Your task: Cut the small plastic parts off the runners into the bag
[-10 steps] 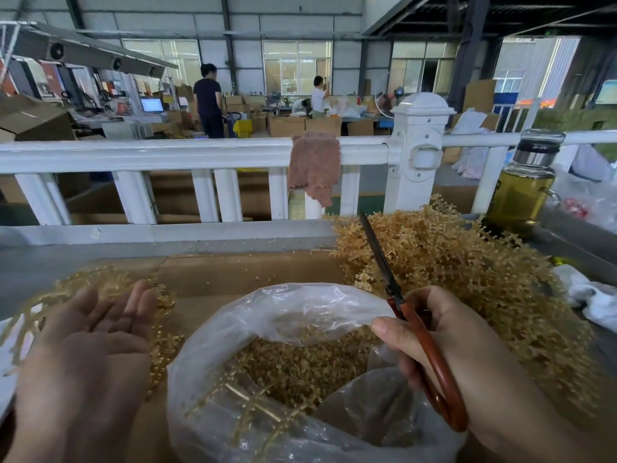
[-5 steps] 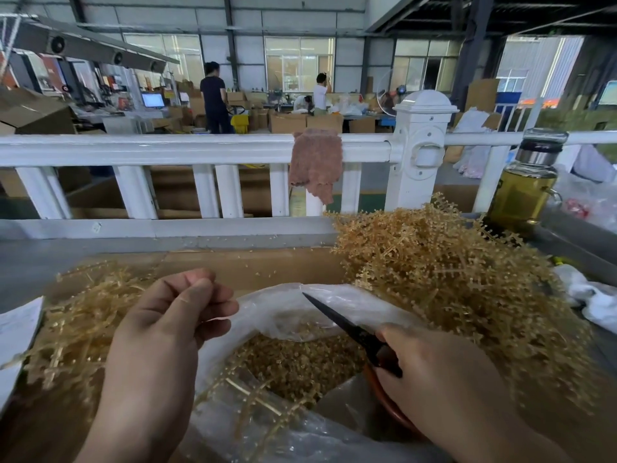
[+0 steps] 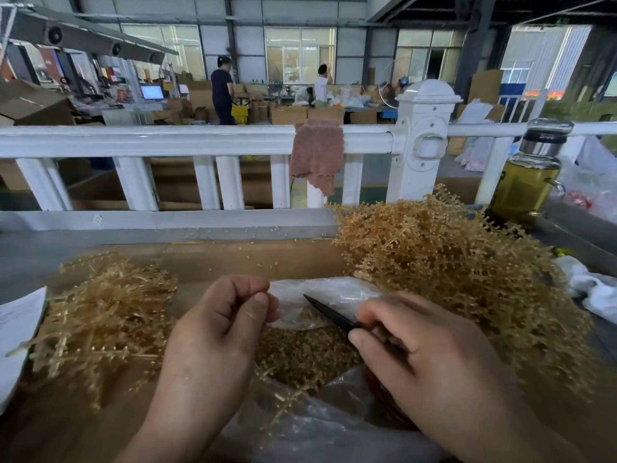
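Note:
A clear plastic bag (image 3: 334, 290) stands open in front of me, with small tan cut parts (image 3: 300, 355) inside and a runner (image 3: 283, 402) lying against its near wall. My right hand (image 3: 430, 359) grips the scissors (image 3: 329, 314). Their black blade points up and to the left over the bag's mouth. My left hand (image 3: 223, 332) hovers at the bag's left rim with its fingers curled and the thumb against the fingertips. I see nothing between them. A big heap of tan runners (image 3: 450, 272) lies to the right, and a flatter pile of runners (image 3: 100, 325) to the left.
Everything sits on cardboard (image 3: 253, 259) before a white railing (image 3: 167, 142) with a brown cloth (image 3: 317, 155) hung over it. A glass bottle of yellow liquid (image 3: 527, 175) stands at the back right. Paper (image 3: 16, 329) lies at the left edge and white plastic (image 3: 594, 292) at the right.
My left hand left the left pile, curled its fingers and came right to the bag's rim. The scissors swung down from upright until the blade pointed over the bag.

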Demonstrator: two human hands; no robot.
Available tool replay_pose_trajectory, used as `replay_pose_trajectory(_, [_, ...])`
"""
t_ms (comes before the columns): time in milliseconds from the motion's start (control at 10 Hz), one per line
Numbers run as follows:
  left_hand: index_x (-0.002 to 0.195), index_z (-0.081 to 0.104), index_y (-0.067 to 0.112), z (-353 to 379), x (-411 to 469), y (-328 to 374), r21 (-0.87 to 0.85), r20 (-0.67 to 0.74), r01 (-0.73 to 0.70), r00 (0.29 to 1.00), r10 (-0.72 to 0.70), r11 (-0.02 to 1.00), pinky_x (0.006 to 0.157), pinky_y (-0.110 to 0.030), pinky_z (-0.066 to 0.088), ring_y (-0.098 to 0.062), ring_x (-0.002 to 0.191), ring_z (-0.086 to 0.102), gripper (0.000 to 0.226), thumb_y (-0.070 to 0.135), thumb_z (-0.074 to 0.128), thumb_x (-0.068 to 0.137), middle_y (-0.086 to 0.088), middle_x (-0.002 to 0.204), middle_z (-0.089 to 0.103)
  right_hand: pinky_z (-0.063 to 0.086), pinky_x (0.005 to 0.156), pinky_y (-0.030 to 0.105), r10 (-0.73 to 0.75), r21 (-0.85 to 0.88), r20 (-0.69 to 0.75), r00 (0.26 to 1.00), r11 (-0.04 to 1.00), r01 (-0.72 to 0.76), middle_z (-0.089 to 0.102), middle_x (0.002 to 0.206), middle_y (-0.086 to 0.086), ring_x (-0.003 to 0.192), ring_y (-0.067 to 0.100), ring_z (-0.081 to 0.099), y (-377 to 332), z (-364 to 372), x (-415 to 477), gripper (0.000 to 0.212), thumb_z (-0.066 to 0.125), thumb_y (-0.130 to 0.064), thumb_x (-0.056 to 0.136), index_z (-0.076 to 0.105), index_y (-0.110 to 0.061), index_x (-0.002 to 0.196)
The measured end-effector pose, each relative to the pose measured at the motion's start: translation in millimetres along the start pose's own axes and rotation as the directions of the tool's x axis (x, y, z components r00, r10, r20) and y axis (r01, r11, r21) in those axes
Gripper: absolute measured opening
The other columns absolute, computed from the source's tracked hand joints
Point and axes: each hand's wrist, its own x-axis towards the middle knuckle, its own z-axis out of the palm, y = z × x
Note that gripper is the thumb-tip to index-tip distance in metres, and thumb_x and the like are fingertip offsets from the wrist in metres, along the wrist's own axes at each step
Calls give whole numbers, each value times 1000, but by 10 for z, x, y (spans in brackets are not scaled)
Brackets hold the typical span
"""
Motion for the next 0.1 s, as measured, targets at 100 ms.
replay_pose_trajectory(100, [97, 70, 40, -1, -1, 52, 53, -16, 20, 1000, -20, 998, 79, -36, 57, 1, 83, 73, 13, 35, 59, 94, 19, 87, 77, 53, 75, 17, 58, 530, 14, 998, 846, -56, 71, 97, -18, 90, 1, 69, -96, -179, 45, 26, 61, -54, 87, 72, -35, 100])
